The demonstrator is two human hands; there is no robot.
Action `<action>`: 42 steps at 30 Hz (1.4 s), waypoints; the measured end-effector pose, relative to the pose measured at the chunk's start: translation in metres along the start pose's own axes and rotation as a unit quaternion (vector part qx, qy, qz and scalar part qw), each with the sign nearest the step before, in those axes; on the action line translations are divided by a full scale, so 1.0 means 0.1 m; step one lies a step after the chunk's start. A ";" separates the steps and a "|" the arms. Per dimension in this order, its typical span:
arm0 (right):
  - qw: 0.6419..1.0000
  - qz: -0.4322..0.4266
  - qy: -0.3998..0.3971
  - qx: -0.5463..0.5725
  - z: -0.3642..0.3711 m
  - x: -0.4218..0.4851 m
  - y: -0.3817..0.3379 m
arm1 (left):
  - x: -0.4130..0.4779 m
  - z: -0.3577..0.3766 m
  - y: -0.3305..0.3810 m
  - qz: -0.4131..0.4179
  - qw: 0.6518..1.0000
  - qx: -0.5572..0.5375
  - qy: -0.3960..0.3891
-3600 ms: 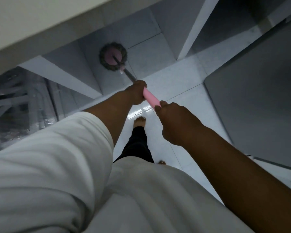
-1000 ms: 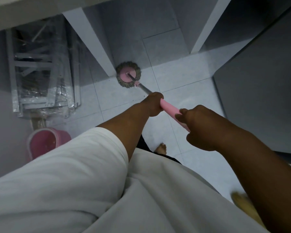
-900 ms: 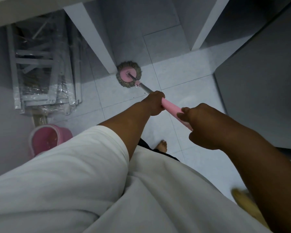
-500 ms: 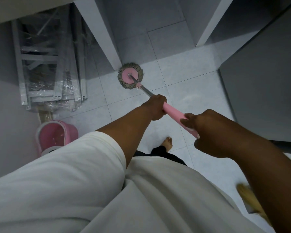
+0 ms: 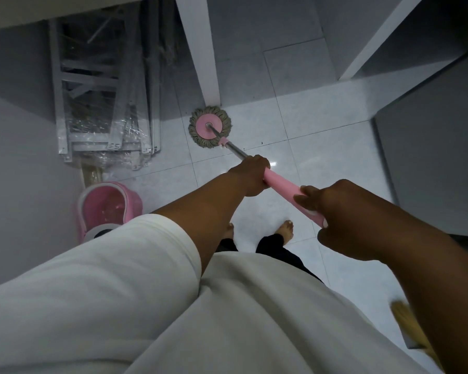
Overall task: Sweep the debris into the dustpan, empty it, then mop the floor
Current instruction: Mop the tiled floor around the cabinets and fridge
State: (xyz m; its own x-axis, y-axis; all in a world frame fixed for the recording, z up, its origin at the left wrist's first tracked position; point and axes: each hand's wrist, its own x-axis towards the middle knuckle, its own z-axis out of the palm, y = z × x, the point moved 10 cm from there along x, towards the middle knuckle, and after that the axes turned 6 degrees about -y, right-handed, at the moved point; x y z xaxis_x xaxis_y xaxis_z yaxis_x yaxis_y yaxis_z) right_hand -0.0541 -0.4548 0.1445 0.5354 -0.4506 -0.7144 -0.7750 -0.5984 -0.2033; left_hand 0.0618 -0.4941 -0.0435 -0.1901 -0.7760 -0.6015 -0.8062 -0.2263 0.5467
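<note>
Compared with a few seconds ago, the mop head (image 5: 210,127) has been drawn out from the shadowed strip of floor (image 5: 322,163) between the two white uprights; it now lies flat on the lit tiles, just in front of the foot of the left white upright (image 5: 204,63); in the last half second it has hardly moved from there. Both hands hold the mop as before; the left hand (image 5: 251,175) has its fingers curled round the pole where the metal shaft (image 5: 237,150) goes into the pink grip (image 5: 281,186); the right hand (image 5: 343,214) is higher, its fingers wrapped round the top end of the same grip. The view has also pulled back; the pink bucket (image 5: 107,205) now shows at the left edge of the floor by the wall, beside the plastic-wrapped metal frames (image 5: 100,103), and both bare feet (image 5: 285,230) are in view. A broom (image 5: 405,319) shows at the lower right, on the floor behind the right arm; no dustpan is in view. I judge that the sweeping part is already done and the mopping is well under way; the recess under the furniture seems finished, and the open tiles nearer the feet are probably the next to be wiped; the bucket is close enough for a rinse.
</note>
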 end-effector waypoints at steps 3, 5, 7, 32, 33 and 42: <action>1.000 -0.002 0.006 0.001 -0.02 0.04 -0.16 | -0.09 -0.04 -0.12 -0.001 1.000 0.007 -0.005; 1.000 -0.002 0.004 -0.001 0.00 0.05 -0.27 | -0.16 -0.05 -0.21 -0.001 1.000 0.012 -0.008; 1.000 -0.004 0.000 0.000 0.02 0.07 -0.39 | -0.23 -0.07 -0.27 0.000 1.000 0.020 -0.009; 1.000 0.003 0.026 0.006 -0.08 0.93 -1.48 | -0.25 -0.50 -1.50 -0.069 0.996 -0.064 -0.001; 1.000 0.005 0.026 0.008 -0.09 0.99 -1.48 | -0.21 -0.53 -1.56 -0.075 0.994 -0.075 0.004; 0.998 0.001 0.056 0.036 -0.29 1.54 -1.40 | 0.09 -0.65 -2.16 -0.262 0.841 -0.471 0.054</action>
State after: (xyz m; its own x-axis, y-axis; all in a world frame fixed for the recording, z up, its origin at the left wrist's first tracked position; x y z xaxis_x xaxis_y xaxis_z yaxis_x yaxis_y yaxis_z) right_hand 0.1467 -0.4595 0.0825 0.5653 -0.5248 -0.6364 -0.7958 -0.5500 -0.2534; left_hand 0.2707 -0.4899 -0.1294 0.1451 -0.4615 -0.8752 0.0474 -0.8803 0.4721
